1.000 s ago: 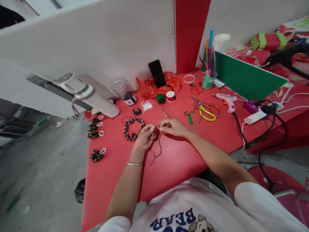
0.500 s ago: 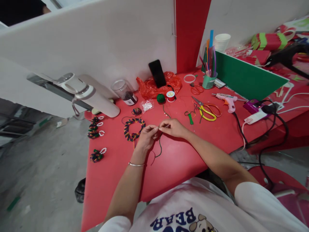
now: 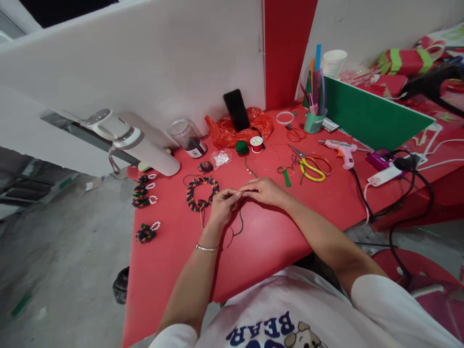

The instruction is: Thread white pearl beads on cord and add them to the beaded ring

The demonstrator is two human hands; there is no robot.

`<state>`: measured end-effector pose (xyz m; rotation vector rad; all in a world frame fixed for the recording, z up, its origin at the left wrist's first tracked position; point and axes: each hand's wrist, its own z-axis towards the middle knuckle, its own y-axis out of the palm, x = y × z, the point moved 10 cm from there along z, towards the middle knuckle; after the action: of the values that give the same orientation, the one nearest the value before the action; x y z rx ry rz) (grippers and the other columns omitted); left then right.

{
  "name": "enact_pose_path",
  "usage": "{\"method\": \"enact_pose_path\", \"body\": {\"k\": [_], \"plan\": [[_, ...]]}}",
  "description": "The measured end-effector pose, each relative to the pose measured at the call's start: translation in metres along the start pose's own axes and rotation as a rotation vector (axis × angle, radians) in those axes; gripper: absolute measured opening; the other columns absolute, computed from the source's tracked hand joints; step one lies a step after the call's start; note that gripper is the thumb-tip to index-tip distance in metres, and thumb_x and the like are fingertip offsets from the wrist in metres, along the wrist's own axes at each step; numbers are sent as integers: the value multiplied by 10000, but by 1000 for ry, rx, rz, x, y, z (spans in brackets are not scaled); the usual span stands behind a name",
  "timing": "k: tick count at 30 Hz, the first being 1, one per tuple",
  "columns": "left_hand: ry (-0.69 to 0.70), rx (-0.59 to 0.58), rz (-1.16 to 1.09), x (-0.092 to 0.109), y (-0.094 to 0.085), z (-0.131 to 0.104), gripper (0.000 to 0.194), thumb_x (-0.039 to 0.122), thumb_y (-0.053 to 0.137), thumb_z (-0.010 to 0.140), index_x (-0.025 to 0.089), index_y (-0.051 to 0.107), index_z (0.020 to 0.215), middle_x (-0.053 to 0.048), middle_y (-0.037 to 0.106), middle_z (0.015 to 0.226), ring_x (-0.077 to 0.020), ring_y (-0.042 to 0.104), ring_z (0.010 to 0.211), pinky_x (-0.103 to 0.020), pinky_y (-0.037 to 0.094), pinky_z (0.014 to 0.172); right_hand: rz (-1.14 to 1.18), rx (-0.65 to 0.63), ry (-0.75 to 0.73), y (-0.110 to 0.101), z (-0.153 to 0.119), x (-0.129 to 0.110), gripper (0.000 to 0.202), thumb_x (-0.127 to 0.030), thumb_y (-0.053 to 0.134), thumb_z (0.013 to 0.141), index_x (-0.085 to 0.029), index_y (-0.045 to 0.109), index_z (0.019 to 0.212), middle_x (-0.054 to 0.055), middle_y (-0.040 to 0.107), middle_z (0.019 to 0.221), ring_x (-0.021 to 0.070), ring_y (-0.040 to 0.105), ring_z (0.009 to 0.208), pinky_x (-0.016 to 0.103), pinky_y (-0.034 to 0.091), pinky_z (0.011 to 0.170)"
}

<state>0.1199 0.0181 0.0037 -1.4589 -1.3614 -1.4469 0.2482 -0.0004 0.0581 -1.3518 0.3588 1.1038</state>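
The bare front of the red table (image 3: 268, 256) leaves a hand wide passage, though green yarn (image 3: 242, 221) trails into it. On the left, the braided ring (image 3: 190, 197) lies just beside the left hand (image 3: 222, 207), and the tall tumbler (image 3: 155, 153) stands farther back; ahead, the yarn ball (image 3: 241, 147), thread spool (image 3: 257, 144) and bead packet (image 3: 221, 158) crowd the way. Past the right hand (image 3: 266, 192), the yellow-handled scissors (image 3: 303, 161) hinder a low reach, with the pink glue gun (image 3: 345, 152) beyond.

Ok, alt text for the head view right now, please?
A bare left hand and right hand meet at the fingertips above a red table, a thin green cord curving nearby; anything pinched is too small to tell. A braided multicolour yarn ring lies beside the left hand, and a round green yarn ball sits beyond both.
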Motion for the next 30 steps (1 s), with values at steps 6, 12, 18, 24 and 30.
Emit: {"method": "enact_pose_path", "body": {"k": [6, 12, 18, 24, 30], "plan": [[9, -1, 26, -2, -2, -1, 384, 444, 928, 596, 160, 680, 667, 58, 504, 487, -41, 369, 424, -195, 248, 429, -334, 13, 69, -36, -9, 15, 164, -195, 674, 867, -262, 820, 899, 23, 766, 881, 192, 634, 806, 298, 383, 694], [83, 44, 158, -2, 4, -2, 305, 424, 908, 649, 173, 748, 716, 12, 628, 589, -80, 496, 529, -220, 396, 523, -409, 84, 98, -55, -12, 19, 199, -148, 668, 820, -217, 815, 933, 88, 767, 976, 269, 622, 975, 340, 424, 770], [174, 50, 196, 2, 12, -3, 235, 391, 862, 712, 174, 777, 744, -42, 744, 756, -153, 650, 722, -304, 528, 765, 28, -35, 8, -4, -2, -4, 416, -53, 640, 791, -239, 777, 1137, 36, 773, 1082, 179, 672, 923, 274, 485, 833], [182, 97, 136, 6, -1, -3, 256, 400, 871, 692, 179, 751, 735, -18, 706, 669, -138, 610, 620, -289, 520, 670, 181, -11, 161, 6, -2, 13, 162, -194, 680, 901, -190, 800, 1010, 30, 795, 895, 156, 700, 793, 248, 478, 752], [342, 112, 477, 22, -1, -5, 140, 312, 714, 823, 179, 750, 797, -31, 709, 757, -148, 622, 704, -278, 500, 700, 156, 174, 220, -32, -6, 31, 123, -227, 668, 898, -197, 784, 872, 9, 769, 782, 138, 684, 711, 239, 480, 704]]}}
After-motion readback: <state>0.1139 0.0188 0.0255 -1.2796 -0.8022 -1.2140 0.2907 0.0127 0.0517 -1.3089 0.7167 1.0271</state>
